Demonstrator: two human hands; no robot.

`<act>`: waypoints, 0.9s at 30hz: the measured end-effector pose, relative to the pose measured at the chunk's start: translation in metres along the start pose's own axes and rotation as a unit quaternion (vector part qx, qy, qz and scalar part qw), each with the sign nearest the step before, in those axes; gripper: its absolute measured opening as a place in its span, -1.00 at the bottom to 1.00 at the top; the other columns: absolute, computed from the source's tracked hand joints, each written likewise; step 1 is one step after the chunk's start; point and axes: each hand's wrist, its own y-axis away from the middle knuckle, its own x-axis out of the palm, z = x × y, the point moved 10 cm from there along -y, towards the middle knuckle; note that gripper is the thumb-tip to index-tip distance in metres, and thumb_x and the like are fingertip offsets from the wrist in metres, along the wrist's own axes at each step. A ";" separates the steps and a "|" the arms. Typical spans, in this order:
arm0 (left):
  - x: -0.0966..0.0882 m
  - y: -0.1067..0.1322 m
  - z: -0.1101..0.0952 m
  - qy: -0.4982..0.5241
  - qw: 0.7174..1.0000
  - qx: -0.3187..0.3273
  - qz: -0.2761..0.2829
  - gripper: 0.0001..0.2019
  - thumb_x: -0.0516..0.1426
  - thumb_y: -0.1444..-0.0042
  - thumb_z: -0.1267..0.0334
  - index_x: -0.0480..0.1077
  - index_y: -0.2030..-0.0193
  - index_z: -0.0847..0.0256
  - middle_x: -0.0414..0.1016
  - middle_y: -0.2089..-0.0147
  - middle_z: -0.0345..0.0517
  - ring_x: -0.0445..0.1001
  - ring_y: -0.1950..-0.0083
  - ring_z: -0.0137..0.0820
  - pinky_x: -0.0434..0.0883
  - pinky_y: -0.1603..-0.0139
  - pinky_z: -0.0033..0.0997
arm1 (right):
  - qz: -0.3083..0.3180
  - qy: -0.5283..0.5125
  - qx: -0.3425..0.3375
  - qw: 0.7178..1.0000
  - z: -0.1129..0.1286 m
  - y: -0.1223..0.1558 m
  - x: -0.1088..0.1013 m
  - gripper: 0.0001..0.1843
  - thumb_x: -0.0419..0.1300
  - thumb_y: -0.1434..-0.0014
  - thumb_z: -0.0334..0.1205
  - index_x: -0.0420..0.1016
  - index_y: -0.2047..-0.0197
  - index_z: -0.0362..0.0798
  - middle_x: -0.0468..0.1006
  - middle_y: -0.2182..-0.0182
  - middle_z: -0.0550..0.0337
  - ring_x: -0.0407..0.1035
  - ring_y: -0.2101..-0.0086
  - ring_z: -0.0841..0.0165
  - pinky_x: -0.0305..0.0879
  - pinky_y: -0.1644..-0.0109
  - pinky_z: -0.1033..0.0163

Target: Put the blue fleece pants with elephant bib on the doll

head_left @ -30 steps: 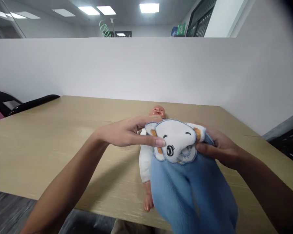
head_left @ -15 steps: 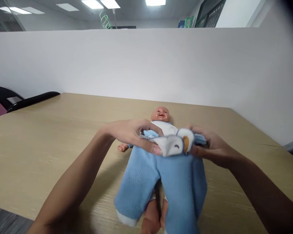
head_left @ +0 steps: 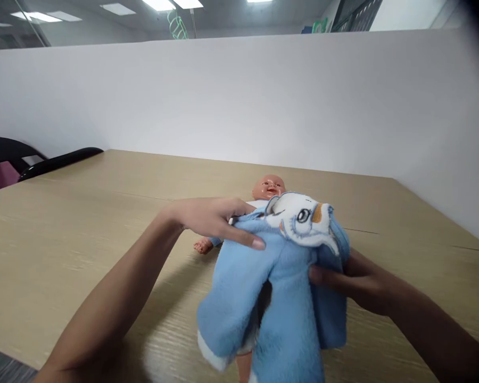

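Observation:
A light blue fleece garment (head_left: 243, 276) with two legs and white cuffs hangs between my hands. An embroidered white animal face (head_left: 299, 215) with an orange patch shows on its upper part. My left hand (head_left: 219, 221) grips the upper left edge, thumb lying on the front. Lower on the right side, my right hand (head_left: 351, 282) pinches the cloth, its other fingers hidden behind. Beneath and beyond the garment a baby doll (head_left: 269, 186) lies on its back, head pointing away from me. The doll's arm shows at the left; most of its body is covered.
The wooden table (head_left: 83, 223) stretches around the doll. A white partition wall (head_left: 223, 101) rises behind the table's far edge. Black chair parts (head_left: 59, 162) and a pink surface (head_left: 0, 176) stand at the far left.
My right hand has moved down from the garment's top edge to its side. The upper part has unfolded, with the animal face now showing more fully. My left hand stays at its edge.

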 end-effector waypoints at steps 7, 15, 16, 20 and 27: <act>0.001 -0.006 -0.016 0.098 0.991 0.050 -0.070 -0.72 0.16 -0.44 0.03 0.43 0.18 0.21 0.38 0.48 -0.29 0.39 0.48 -0.51 0.37 0.48 -0.58 | 0.130 -0.008 -0.017 0.991 0.005 -0.006 0.023 -0.53 0.40 -0.26 0.00 0.63 -0.16 -0.03 0.67 -0.08 0.03 0.51 -0.17 0.03 0.46 -0.27 -0.01; 0.017 -0.002 0.011 0.091 0.993 0.014 0.069 -0.67 0.46 -0.06 0.12 0.44 0.37 0.25 0.44 0.42 -0.22 0.45 0.37 -0.43 0.45 0.38 -0.50 | -0.047 -0.053 -0.007 0.997 -0.019 0.001 -0.012 -0.33 0.45 -0.10 0.27 0.66 -0.14 0.02 0.69 -0.09 0.00 0.51 -0.17 -0.09 0.40 -0.32 -0.12; 0.015 -0.004 0.008 0.101 0.993 0.036 0.057 -0.70 0.43 -0.11 0.12 0.46 0.32 0.25 0.47 0.38 -0.20 0.48 0.31 -0.41 0.49 0.29 -0.49 | -0.068 -0.062 0.017 0.996 -0.026 0.002 -0.015 -0.31 0.44 -0.08 0.32 0.68 -0.11 0.01 0.69 -0.08 -0.01 0.52 -0.16 -0.11 0.42 -0.30 -0.12; 0.006 -0.009 -0.004 0.146 0.984 0.101 -0.016 -0.72 0.23 -0.37 0.03 0.52 0.04 0.24 0.59 0.16 -0.11 0.56 0.14 -0.40 0.54 0.07 -0.49 | 0.028 -0.026 0.060 0.997 -0.024 0.004 0.004 -0.32 0.39 -0.13 0.34 0.69 -0.10 -0.01 0.72 -0.02 -0.01 0.57 -0.09 -0.07 0.50 -0.22 -0.12; 0.028 -0.008 0.010 0.174 0.983 0.020 0.053 -0.52 0.33 -0.17 -0.21 0.52 0.16 0.24 0.45 0.47 -0.22 0.43 0.47 -0.44 0.46 0.44 -0.53 | 0.018 -0.029 0.006 0.999 -0.004 0.013 0.001 -0.40 0.52 -0.01 0.19 0.73 0.00 -0.02 0.73 0.04 0.01 0.55 -0.08 -0.08 0.49 -0.23 -0.09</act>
